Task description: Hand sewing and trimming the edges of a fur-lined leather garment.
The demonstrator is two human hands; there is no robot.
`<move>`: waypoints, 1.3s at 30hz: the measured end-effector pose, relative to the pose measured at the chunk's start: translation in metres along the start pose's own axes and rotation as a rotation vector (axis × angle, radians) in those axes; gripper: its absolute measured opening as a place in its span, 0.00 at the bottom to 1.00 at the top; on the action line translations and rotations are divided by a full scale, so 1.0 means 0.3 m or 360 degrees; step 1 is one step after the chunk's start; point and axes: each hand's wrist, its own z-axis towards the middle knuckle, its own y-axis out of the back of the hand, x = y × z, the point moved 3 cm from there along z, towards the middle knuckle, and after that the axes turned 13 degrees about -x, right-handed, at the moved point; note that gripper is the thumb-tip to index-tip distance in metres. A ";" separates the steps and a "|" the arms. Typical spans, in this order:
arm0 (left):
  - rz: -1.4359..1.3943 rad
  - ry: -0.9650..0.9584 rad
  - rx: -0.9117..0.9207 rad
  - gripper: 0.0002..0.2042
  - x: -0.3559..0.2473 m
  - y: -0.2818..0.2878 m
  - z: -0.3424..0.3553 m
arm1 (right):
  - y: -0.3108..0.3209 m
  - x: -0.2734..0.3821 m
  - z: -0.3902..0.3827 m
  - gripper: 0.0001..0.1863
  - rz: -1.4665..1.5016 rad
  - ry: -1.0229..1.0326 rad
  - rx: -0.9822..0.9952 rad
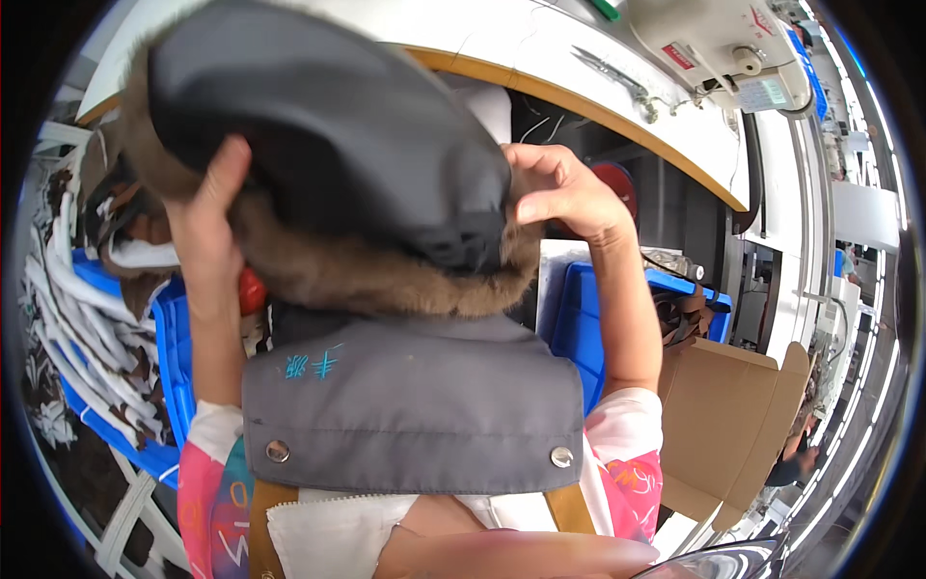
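A black, leather-like piece (328, 125) edged with brown fur, looking like a fur-trimmed hat, is held up in front of my chest. At its left side my left hand (207, 217) grips the fur edge, thumb lying on the black surface and the other fingers hidden behind. My right hand (569, 193) holds the fur at the right end between curled fingers and thumb. The piece is slightly blurred, and its far side is hidden. Below it hangs my grey apron (415, 405).
Ahead stands a white worktable (540, 43) with a wooden edge, carrying a sewing machine (714, 48) and scissors-like metal tool (612, 75). Blue bins (579, 309) flank me; white strips (77, 318) pile at left. An open cardboard box (723, 415) sits right. Another person (796, 458) is far right.
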 end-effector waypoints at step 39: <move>0.1103 -0.1603 0.1081 0.09 0.014 -0.108 -0.195 | -0.175 -0.168 0.081 0.12 0.0509 0.0217 -0.0573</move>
